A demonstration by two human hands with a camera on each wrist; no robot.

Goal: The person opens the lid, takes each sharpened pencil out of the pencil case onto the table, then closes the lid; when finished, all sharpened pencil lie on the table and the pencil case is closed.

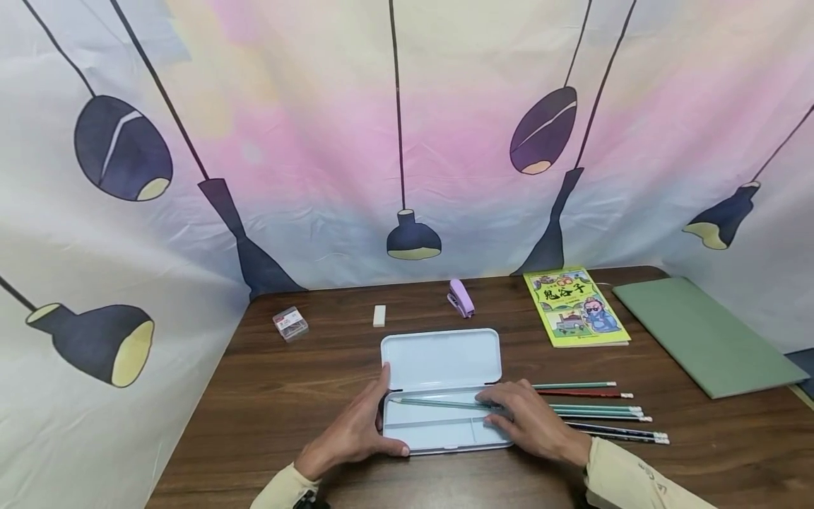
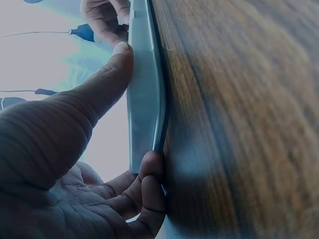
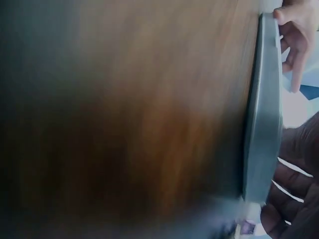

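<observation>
Crosswise, the pencil (image 1: pixel 439 404) lies along the open pencil case (image 1: pixel 441 360), pinched by the right hand (image 1: pixel 531 424) while the left hand (image 1: pixel 356 431) grips its left end.

One pencil case (image 1: pixel 440 360), seven pencils (image 1: pixel 598 410), one stapler (image 1: pixel 461 297), one eraser (image 1: pixel 379 315), two books (image 1: pixel 575 307)
</observation>
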